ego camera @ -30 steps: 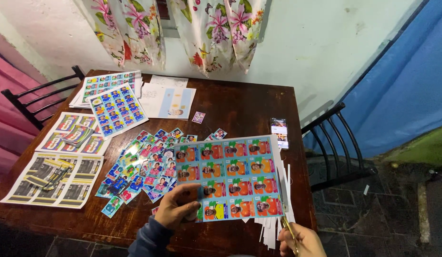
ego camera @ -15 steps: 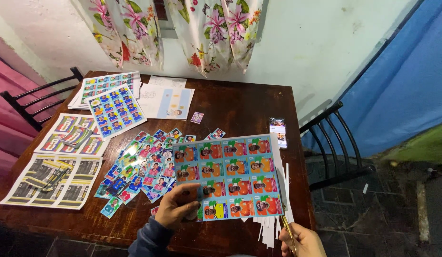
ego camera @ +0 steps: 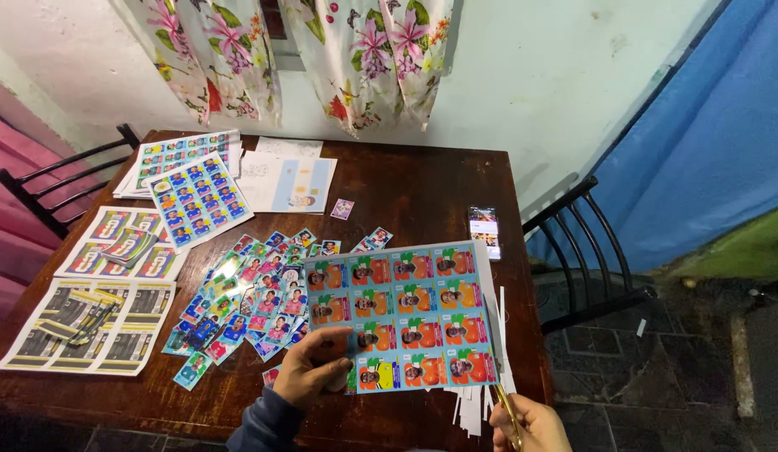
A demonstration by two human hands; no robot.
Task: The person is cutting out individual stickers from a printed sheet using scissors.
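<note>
Head view, only one I've got. I see the left hand [ego camera: 315, 368] pinching the printed card sheet [ego camera: 401, 314] at its lower left corner, thumb on top, fingers curled under the edge. Grip is narrow and closed on the paper. The sheet is held just above the wooden table [ego camera: 422, 188], tilted slightly up toward the camera, long axis running left-right, four rows of orange and blue cards.

Right hand [ego camera: 527, 425] sits at the bottom edge of frame, fingers wrapped around yellow-handled scissors [ego camera: 506, 410]. Blades point up and away along the sheet's right edge; I can't tell if they're parted, too small and partly cut off by the frame.

Key relation: the sheet's right margin lies directly ahead of the scissor tips, up and slightly left of the right hand. Right hand is nearer that edge; left hand holds the opposite corner, well apart.

White paper strips [ego camera: 474, 410] lie under the sheet's lower right corner, just beside the scissors. Loose cut cards [ego camera: 247, 305] are spread left of the sheet; a phone [ego camera: 484, 231] lies beyond its top right corner.
</note>
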